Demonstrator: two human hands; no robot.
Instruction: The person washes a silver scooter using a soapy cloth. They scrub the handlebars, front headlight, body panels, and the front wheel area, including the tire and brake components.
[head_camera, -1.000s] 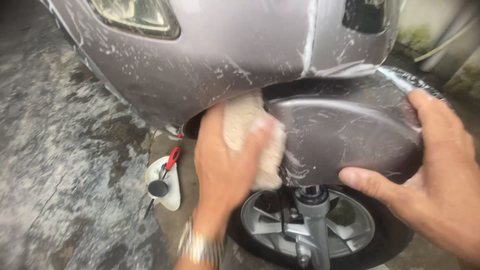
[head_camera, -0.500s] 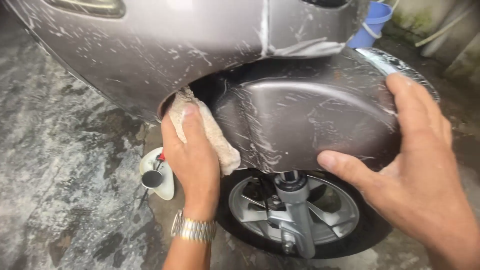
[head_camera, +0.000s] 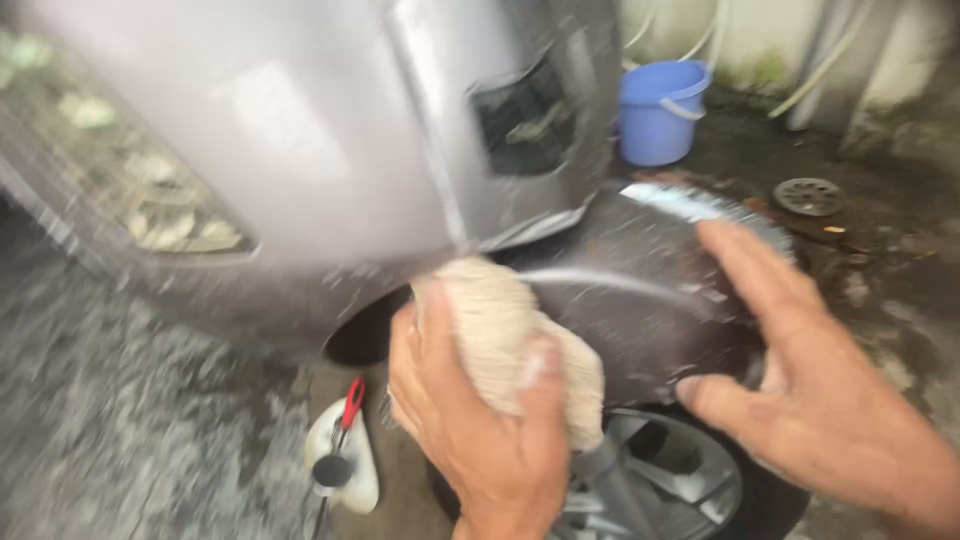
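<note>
Left hand (head_camera: 480, 420) grips a cream cloth (head_camera: 505, 335) against the scooter's front mudguard (head_camera: 640, 290); right hand (head_camera: 810, 400) rests spread on the mudguard.

Best to press the cloth flat and steady the mudguard; white spray bottle (head_camera: 340, 455) below-left of it, blue bucket (head_camera: 660, 110) beyond.

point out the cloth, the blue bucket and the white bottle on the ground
cloth (head_camera: 495, 330), head view, middle of the bunched fabric
blue bucket (head_camera: 660, 115), head view, front wall
white bottle (head_camera: 345, 465), head view, its body beside the black cap

An outdoor wash spot at a home yard: a soapy grey scooter (head_camera: 330, 170) stands on wet concrete ground (head_camera: 120, 440), with a blue bucket (head_camera: 660, 110), hoses and a floor drain (head_camera: 808, 196) at upper right.
</note>
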